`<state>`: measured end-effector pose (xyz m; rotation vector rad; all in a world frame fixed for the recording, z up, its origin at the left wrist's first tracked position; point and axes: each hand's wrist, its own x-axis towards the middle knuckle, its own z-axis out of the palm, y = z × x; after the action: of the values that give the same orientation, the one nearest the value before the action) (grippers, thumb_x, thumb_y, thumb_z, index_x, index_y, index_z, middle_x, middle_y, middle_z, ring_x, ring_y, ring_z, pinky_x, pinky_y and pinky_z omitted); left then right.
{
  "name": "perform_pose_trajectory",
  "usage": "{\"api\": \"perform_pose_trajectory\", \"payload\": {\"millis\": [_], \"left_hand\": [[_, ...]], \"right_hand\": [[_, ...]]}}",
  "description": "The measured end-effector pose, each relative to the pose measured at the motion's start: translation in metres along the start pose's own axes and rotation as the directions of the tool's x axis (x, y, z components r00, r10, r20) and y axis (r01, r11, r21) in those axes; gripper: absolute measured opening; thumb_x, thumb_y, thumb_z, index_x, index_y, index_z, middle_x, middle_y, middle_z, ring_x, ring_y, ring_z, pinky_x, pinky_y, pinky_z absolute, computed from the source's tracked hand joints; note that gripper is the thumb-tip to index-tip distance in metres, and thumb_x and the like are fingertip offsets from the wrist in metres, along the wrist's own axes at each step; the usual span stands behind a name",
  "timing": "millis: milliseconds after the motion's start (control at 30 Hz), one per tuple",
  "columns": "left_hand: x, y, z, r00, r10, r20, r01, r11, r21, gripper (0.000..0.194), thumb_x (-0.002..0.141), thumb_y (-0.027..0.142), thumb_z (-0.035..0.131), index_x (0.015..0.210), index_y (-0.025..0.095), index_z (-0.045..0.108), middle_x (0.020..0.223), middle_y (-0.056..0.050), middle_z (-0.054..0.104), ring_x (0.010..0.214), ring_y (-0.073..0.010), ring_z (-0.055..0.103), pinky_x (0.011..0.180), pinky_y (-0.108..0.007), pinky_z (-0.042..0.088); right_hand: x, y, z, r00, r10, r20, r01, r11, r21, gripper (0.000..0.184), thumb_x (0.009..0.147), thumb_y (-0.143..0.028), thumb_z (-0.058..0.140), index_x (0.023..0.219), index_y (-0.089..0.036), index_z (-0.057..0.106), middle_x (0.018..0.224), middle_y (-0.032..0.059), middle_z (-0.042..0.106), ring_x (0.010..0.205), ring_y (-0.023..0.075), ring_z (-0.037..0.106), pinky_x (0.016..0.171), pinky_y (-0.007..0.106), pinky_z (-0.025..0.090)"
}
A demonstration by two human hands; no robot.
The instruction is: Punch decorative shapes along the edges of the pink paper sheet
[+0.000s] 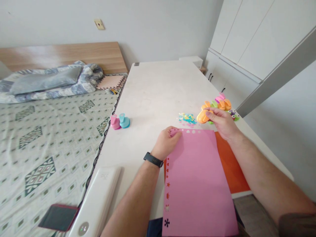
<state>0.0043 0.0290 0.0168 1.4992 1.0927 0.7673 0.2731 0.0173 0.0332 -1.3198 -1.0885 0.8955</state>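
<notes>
My left hand (170,142), with a dark band on its wrist, grips the top left corner of a pink sheet of paper (197,177). Small shapes such as stars, hearts and a crown are cut along the sheet's left edge, and more holes run along its top. Between the fingers of my right hand (224,123) is a yellow-orange craft punch (202,116), held above the table just beyond the sheet's top right corner. Beneath the pink sheet lies an orange sheet (230,166). Beside the punch is a scatter of punched paper bits (188,118) in blue, yellow and pink.
A pink punch (115,122) and a blue punch (124,121) stand on the white table (158,89) at left. Several colourful punches (224,104) cluster at the right edge. A long white device (98,200) lies front left, near a phone (59,217) on the bed.
</notes>
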Motion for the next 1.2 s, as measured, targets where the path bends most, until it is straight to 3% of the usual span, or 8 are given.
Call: {"api": "perform_pose_trajectory", "payload": {"millis": [367,567,700,867,1000,1067,1200], "left_hand": [[-0.003,0.006,0.000,0.999,0.038,0.013,-0.040,0.994,0.106,0.025,0.089,0.041,0.064,0.094,0.017,0.071,0.083,-0.005,0.072,0.071,-0.0170,0.063,0.059,-0.025,0.044],[-0.007,0.012,-0.002,0.995,0.006,0.103,-0.020,0.991,0.135,0.024,0.086,0.040,0.065,0.091,0.017,0.072,0.078,-0.002,0.067,0.070,-0.0157,0.059,0.057,-0.024,0.041],[-0.010,0.016,-0.001,0.986,-0.014,0.165,-0.006,0.992,0.124,0.023,0.085,0.039,0.064,0.084,0.017,0.068,0.069,0.002,0.056,0.063,-0.0115,0.048,0.054,-0.022,0.035],[-0.012,0.019,-0.002,0.966,-0.001,0.259,-0.028,0.994,0.108,0.024,0.083,0.039,0.065,0.076,0.016,0.062,0.066,0.004,0.047,0.062,-0.0094,0.041,0.054,-0.021,0.033],[-0.011,0.017,-0.002,0.963,-0.012,0.268,-0.021,0.992,0.121,0.024,0.084,0.039,0.064,0.076,0.016,0.061,0.068,0.004,0.046,0.063,-0.0095,0.039,0.054,-0.021,0.033],[-0.011,0.015,-0.001,0.963,-0.012,0.268,-0.023,0.992,0.127,0.024,0.084,0.039,0.064,0.076,0.016,0.060,0.068,0.004,0.045,0.063,-0.0096,0.039,0.054,-0.021,0.032],[-0.011,0.014,-0.001,0.964,-0.010,0.265,-0.025,0.991,0.128,0.025,0.083,0.039,0.063,0.076,0.017,0.058,0.067,0.005,0.044,0.062,-0.0096,0.038,0.053,-0.021,0.031]], "right_hand": [[-0.002,-0.001,0.007,0.999,-0.035,0.005,0.034,0.997,0.062,0.046,0.080,-0.049,0.084,0.118,-0.026,0.073,0.116,0.0062,0.075,0.111,0.0270,0.068,0.104,0.044,0.052],[-0.003,-0.001,0.009,0.997,-0.064,0.032,0.061,0.995,0.082,0.045,0.079,-0.043,0.086,0.119,-0.028,0.073,0.118,0.0039,0.073,0.116,0.0254,0.066,0.108,0.042,0.050],[-0.002,0.003,0.009,0.997,-0.071,0.031,0.067,0.991,0.115,0.041,0.080,-0.042,0.086,0.117,-0.028,0.075,0.115,0.0034,0.074,0.111,0.0239,0.068,0.105,0.041,0.051],[-0.005,-0.001,0.004,0.986,0.070,0.151,-0.092,0.986,0.141,0.036,0.082,-0.047,0.083,0.112,-0.028,0.076,0.108,0.0052,0.076,0.097,0.0236,0.072,0.086,0.040,0.059],[-0.011,-0.005,0.004,0.909,0.252,0.331,-0.293,0.953,0.080,0.032,0.085,-0.052,0.078,0.106,-0.027,0.079,0.100,0.0069,0.078,0.089,0.0254,0.072,0.076,0.039,0.060],[-0.013,-0.004,0.007,0.885,0.288,0.367,-0.331,0.942,0.061,0.031,0.086,-0.052,0.077,0.106,-0.027,0.079,0.100,0.0066,0.078,0.088,0.0247,0.072,0.078,0.039,0.060],[-0.012,-0.001,0.012,0.952,0.169,0.257,-0.214,0.964,0.159,0.027,0.088,-0.048,0.077,0.108,-0.029,0.079,0.107,0.0037,0.077,0.098,0.0213,0.071,0.086,0.034,0.058]]}}
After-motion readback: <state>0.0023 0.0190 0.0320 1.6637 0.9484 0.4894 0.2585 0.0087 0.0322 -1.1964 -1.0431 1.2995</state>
